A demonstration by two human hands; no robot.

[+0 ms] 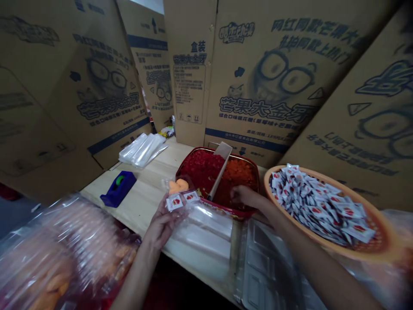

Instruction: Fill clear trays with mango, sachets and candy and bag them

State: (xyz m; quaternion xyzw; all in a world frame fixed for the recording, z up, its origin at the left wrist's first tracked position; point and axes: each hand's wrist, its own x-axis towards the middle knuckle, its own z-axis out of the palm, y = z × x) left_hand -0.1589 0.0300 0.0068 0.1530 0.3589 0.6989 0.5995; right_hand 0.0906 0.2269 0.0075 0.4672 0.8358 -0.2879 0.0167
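Note:
My left hand [163,226] grips a small clear plastic tray [184,211] over the table's front edge. Orange candy [178,186] fills its far end, and two small white sachets with red print [174,202] lie nearer my fingers. To the right, my right hand [243,196] dips into a red-rimmed tub [237,214], fingers curled down among small orange pieces [240,172]; what they pinch is hidden. A cardboard divider [222,170] splits the tub, with dark red pieces [201,168] on the other side.
An orange basket [322,245] heaped with sachets stands right. Clear trays [267,267] lie below it. A blue tape dispenser [118,188] and flat plastic bags [142,148] are left. Bagged orange candies [80,245] fill the lower left. Large cartons [258,77] wall the back.

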